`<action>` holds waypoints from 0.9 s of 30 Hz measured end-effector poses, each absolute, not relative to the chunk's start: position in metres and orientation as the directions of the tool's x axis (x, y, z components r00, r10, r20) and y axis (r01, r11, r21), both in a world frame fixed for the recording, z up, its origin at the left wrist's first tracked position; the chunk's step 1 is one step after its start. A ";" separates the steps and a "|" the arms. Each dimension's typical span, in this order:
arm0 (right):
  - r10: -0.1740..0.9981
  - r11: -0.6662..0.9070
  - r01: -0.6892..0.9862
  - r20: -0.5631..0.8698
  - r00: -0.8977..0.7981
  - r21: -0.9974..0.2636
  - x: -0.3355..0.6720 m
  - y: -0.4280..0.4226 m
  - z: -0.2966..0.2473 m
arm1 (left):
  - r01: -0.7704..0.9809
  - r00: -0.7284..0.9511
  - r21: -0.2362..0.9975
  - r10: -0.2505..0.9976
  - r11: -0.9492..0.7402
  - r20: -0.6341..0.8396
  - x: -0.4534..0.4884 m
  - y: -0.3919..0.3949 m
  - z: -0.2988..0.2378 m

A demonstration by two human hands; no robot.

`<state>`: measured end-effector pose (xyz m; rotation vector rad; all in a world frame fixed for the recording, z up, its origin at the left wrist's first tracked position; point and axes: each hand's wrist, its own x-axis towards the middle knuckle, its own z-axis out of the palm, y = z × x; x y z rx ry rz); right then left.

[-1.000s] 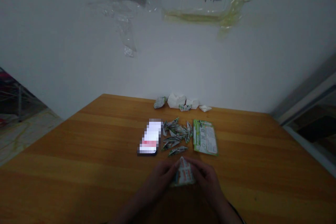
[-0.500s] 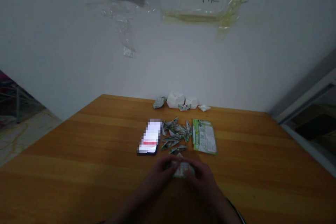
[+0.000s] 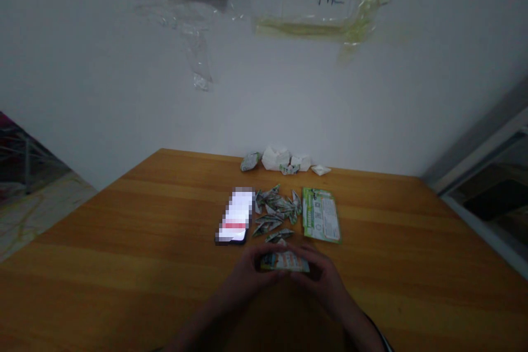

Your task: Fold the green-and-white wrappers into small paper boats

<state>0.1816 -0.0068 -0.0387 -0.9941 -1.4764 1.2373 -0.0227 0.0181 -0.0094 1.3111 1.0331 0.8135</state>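
Note:
Between my two hands is a small folded piece of printed paper (image 3: 285, 262), white with green and reddish print, close to the front of the table. My left hand (image 3: 249, 274) grips its left side, fingers along the far edge and thumb at the near edge. My right hand (image 3: 319, 272) grips the right side in the same way. Just beyond my fingertips lies a loose group of small pointed folded paper pieces (image 3: 278, 206) in printed paper. Flat to their right is a stack of green and white printed sheets (image 3: 322, 214).
A phone (image 3: 237, 214) with a lit, blurred screen lies left of the folded pieces. Along the wall stand white folded paper shapes (image 3: 276, 158), a printed folded shape (image 3: 249, 161) and a small white one (image 3: 320, 169). The wooden table (image 3: 144, 203) meets a wall with taped papers.
The paper in my hands has been turned or tilted, and more of its printed face shows. My thumbs have moved down to its near edge and slightly apart.

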 end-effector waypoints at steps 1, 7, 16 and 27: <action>0.961 0.157 0.016 0.149 -0.235 -0.988 0.182 -0.007 -0.038 | 0.092 0.355 0.990 0.925 0.109 -0.135 -0.023 0.018 -0.011; 0.968 0.169 0.038 0.159 -0.193 -0.985 0.182 -0.008 -0.039 | 0.092 0.332 0.992 0.937 0.082 -0.108 -0.027 0.015 -0.015; 0.971 0.217 0.146 0.197 -0.137 -0.965 0.177 -0.008 -0.031 | 0.081 0.337 0.988 0.929 0.131 -0.151 -0.021 0.018 -0.005; 0.990 0.131 0.146 0.137 0.036 -0.981 0.165 -0.009 -0.038 | 0.030 0.201 0.986 0.965 0.164 -0.167 -0.014 0.017 -0.029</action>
